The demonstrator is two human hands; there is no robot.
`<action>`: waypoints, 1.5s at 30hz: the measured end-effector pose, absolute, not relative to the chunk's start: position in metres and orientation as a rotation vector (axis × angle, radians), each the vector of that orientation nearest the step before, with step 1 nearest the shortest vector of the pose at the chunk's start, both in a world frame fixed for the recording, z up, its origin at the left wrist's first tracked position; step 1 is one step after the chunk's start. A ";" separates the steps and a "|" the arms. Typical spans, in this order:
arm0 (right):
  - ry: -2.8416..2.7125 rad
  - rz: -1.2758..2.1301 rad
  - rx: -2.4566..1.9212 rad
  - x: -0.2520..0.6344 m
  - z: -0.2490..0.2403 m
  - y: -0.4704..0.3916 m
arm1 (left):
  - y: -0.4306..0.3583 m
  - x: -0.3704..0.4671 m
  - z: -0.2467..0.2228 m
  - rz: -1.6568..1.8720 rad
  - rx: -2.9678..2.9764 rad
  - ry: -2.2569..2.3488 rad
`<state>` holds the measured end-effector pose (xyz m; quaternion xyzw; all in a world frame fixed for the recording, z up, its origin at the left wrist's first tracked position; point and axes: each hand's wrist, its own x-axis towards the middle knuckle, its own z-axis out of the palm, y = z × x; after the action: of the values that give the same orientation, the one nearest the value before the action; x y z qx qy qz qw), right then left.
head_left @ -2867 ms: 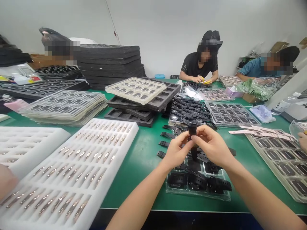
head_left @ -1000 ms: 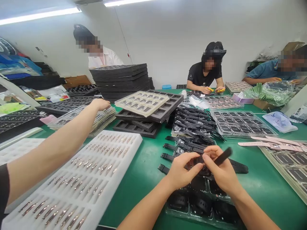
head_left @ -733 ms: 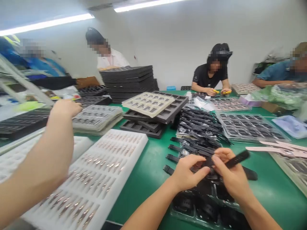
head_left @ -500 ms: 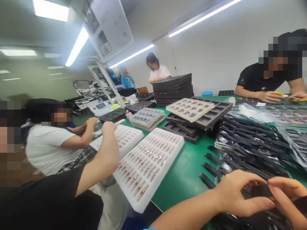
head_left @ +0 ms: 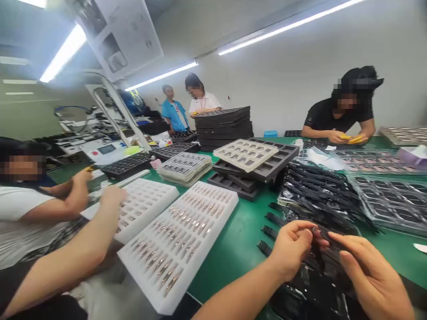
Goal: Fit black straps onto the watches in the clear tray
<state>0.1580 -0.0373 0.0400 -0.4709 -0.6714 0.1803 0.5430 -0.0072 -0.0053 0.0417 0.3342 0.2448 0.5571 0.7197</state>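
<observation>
Both hands are working one black watch strap right over the clear tray of black watches, which sits at the near edge of the green table. The left hand pinches the strap's end between thumb and fingertips, and the right hand grips it from the other side with the thumb pressed along the top. My take: keep both pinches close together and low over that tray so the part can't twist, and watch the joint instead of looking off to the side. The heap of loose black straps lies just beyond the tray, and the white foam tray of metal clasps sits well to its left, near a co-worker's arm.
</observation>
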 end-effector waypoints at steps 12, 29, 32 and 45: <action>-1.602 0.229 -1.105 0.142 0.045 -0.038 | -0.007 -0.011 0.045 1.181 0.775 0.645; -1.627 0.241 -1.166 0.141 0.025 -0.038 | -0.013 -0.005 0.043 1.246 0.808 0.635; -1.669 0.292 -1.106 0.141 0.026 -0.037 | -0.014 -0.004 0.041 1.286 0.750 0.570; -1.515 0.975 -1.128 0.151 0.065 -0.034 | -0.013 -0.018 0.057 0.852 1.071 0.546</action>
<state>0.1507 -0.0338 0.0649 -0.4636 -0.6228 0.4008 0.4863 -0.0181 -0.0134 0.0565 0.4885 0.2489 0.3883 0.7407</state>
